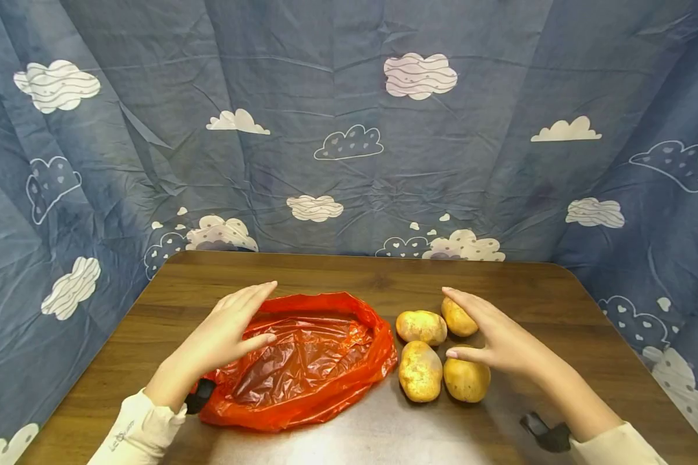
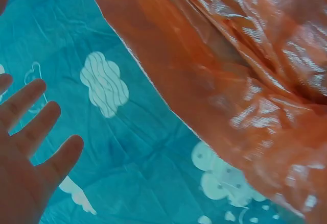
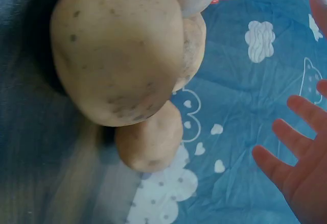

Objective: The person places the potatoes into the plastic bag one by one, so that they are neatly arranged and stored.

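Observation:
A red plastic bag (image 1: 302,361) lies on the table with its mouth spread wide and its rim raised. Over its left side hovers my left hand (image 1: 223,332), fingers straight and thumb apart, holding nothing. Several potatoes are grouped to the right of the bag: an upright oval one (image 1: 421,371) in front, one lying sideways (image 1: 421,327) behind it, a rounder one (image 1: 467,380) and a far one (image 1: 458,318). My right hand (image 1: 497,332) hovers over the right-hand potatoes, partly covering them, with straight fingers and nothing held. In the right wrist view a large potato (image 3: 117,50) fills the near side.
The brown wooden table (image 1: 378,274) has a rounded far edge. Blue curtain cloth (image 1: 337,187) with white clouds hangs behind it and at both sides. A black strap (image 1: 199,395) sits at the left wrist, another black strap (image 1: 549,434) at the right.

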{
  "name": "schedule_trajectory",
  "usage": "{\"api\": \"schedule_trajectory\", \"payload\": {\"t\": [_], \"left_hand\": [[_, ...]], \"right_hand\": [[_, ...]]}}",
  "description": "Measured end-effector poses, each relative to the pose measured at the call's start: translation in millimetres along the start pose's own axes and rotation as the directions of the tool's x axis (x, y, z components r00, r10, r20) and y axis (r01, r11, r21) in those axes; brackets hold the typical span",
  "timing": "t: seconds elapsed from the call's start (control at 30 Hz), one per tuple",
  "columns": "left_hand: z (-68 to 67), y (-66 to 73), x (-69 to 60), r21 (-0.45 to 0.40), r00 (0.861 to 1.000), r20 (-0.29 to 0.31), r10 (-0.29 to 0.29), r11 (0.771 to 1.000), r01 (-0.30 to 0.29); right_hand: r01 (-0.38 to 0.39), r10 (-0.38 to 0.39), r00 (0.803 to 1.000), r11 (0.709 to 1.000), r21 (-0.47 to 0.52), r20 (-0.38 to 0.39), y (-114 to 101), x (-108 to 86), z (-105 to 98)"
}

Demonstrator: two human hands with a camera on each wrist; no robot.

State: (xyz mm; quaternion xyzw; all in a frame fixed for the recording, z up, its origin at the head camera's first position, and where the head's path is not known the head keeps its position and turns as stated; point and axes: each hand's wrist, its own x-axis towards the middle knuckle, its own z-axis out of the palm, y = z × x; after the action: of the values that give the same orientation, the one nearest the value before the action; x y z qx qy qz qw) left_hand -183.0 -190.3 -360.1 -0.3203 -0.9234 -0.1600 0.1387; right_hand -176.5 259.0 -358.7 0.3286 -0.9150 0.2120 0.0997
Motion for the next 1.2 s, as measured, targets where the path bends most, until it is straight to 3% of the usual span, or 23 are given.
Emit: {"api": "schedule_trajectory", "payload": {"t": [0.3,0.5,0.7,0.9,1.2], "left_hand": [[0.9,-14.5,-27.1,-0.069,0.989,-0.018,-0.148,0.987,0.147],[2.4,-26.8,-46.5,-0.114,0.974,-0.065,-0.217,0.971,0.208],[5.3,-33.1,-65.5,-0.176,0.96,-0.072,-0.269,0.951,0.253],[11.9,-40.1,-81.2,-0.263,0.94,-0.07,-0.333,0.915,0.305],[19.9,-49.1,-97.3,-0.386,0.901,-0.029,-0.433,0.836,0.389]], "right_hand": [[-0.132,0.133,0.991,0.988,0.079,-0.005,8,-23.0,2],[-0.179,0.181,0.983,0.98,0.088,-0.01,15,-37.3,6],[-0.224,0.228,0.974,0.963,0.148,-0.007,22,-50.5,17],[-0.254,0.261,0.965,0.95,0.179,-0.016,26,-62.3,29],[-0.285,0.294,0.956,0.926,0.246,0.002,27,-73.3,42]]}}
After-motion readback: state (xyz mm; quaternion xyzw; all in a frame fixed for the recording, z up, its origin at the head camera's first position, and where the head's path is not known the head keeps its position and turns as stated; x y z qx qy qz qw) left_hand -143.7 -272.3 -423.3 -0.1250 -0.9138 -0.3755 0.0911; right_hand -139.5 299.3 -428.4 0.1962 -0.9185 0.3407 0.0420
